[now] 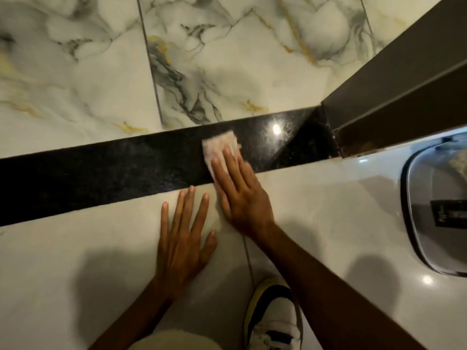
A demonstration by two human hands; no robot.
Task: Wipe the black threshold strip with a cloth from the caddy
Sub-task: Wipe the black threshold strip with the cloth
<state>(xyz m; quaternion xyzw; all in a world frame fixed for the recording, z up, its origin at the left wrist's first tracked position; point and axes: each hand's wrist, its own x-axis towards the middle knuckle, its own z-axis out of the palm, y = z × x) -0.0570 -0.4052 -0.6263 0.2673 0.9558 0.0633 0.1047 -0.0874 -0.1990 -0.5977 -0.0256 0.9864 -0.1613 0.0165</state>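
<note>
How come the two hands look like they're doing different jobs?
The right hand presses a white cloth onto the black strip; the left hand holds nothing. The right hand reaches onto the strip, while the left hand lies on the pale floor tile just short of it. Both lie flat, palms down, fingers pointing at the strip.

A white cloth (219, 147) lies on the speckled black threshold strip (101, 170), beside grey-and-gold-veined white marble tiles (75, 72).
</note>
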